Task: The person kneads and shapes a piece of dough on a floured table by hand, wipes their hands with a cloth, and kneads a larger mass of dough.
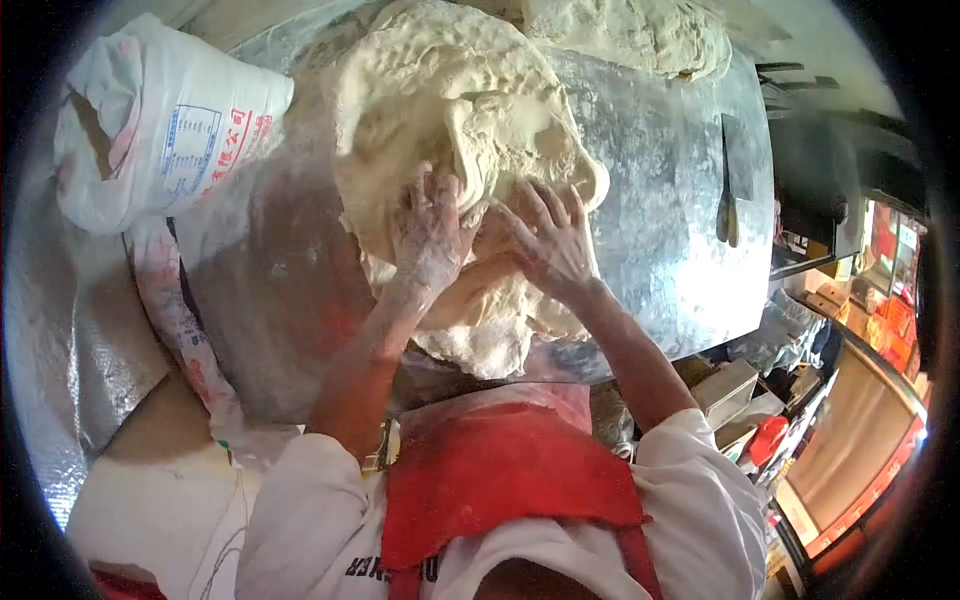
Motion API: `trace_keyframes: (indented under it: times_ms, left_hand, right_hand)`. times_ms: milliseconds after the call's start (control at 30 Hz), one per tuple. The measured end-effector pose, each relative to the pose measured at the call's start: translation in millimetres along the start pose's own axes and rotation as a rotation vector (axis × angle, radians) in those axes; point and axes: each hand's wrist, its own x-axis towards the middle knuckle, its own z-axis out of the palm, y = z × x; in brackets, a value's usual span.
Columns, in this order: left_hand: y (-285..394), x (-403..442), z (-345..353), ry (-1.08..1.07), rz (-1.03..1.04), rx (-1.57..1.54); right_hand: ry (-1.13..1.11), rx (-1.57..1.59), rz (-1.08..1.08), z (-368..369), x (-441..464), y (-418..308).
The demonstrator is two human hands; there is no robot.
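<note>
A large mass of pale dough (400,110) spreads over the metal work table (270,260), with a raised fold near its middle and a ragged lower edge. My left hand (432,230), dusted with flour, presses on the dough left of the fold, fingers stretched out. Beside it my right hand (552,240) lies on the dough's right part with its fingers spread. Both palms touch the dough, and their undersides are hidden.
Another piece of dough (630,35) lies at the table's far side. A white printed sack (190,130) stands at the upper left. On the right lies a dark flat-bladed tool (728,185). Boxes (725,390) sit below the table's right edge.
</note>
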Motion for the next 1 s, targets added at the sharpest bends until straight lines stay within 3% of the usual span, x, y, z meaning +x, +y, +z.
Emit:
trace_keyframes:
  times_ms: [33, 133, 200, 300, 400, 467, 533, 600, 633, 667, 700, 733, 767, 800, 867, 933, 967, 1000]
  left_hand:
    - [1, -2, 2, -0.342, -0.164, -0.157]
    - [-39, 0, 5, -0.486, -0.165, -0.291]
    - [-77, 16, -6, -0.584, -0.164, -0.428]
    - [-115, 60, -39, -0.575, -0.397, -0.296]
    - [-180, 45, 32, -0.593, -0.544, -0.242]
    - [-170, 40, 36, -0.609, -0.617, -0.292]
    - [-165, 52, 18, -0.596, -0.542, -0.333]
    - [-127, 67, -44, -0.716, -0.535, -0.298]
    - [-106, 65, -63, -0.518, -0.330, -0.059]
    - [-87, 62, -71, -0.314, -0.128, 0.172]
    - [-68, 54, -66, -0.336, -0.145, -0.065]
    - [-47, 42, -59, -0.357, -0.169, -0.302]
    - [-20, 29, -49, -0.358, 0.012, -0.283]
    - [5, 20, -34, -0.348, 0.200, -0.260]
    - [41, 2, 5, -0.573, 0.266, -0.136]
    - [52, -20, 30, -0.431, 0.233, -0.109]
    - [57, -25, 35, -0.299, 0.196, -0.074]
    - [61, -20, 20, -0.309, 0.197, -0.077]
  right_hand:
    - [0.039, -0.059, -0.037, 8, 4, 4]
    - [0.169, -0.055, -0.124, 6, 17, 5]
    - [0.154, 0.185, -0.065, 4, 27, 3]
    - [0.166, 0.103, -0.080, 22, 29, -9]
    - [0.175, 0.035, -0.061, 25, 23, -12]
    - [0.237, 0.062, -0.126, 24, 8, -11]
    - [0.246, 0.085, -0.117, 20, 0, -19]
    - [0.155, 0.120, -0.029, 6, -8, -30]
    - [0.037, 0.199, -0.026, 10, -16, -23]
    - [0.159, 0.414, 0.114, 4, -22, -14]
    - [0.278, 0.626, 0.252, -2, -28, -4]
    - [0.419, 0.437, 0.321, -7, -29, 15]
    - [0.560, 0.243, 0.380, -11, -23, 33]
    - [0.565, 0.239, 0.372, -12, -18, 44]
    - [0.416, 0.967, 0.936, -14, -14, 62]
    - [0.202, 0.836, 0.904, -20, 2, 45]
    - [0.230, 0.641, 0.831, -23, 12, 26]
    - [0.224, 0.643, 0.840, -18, 15, 21]
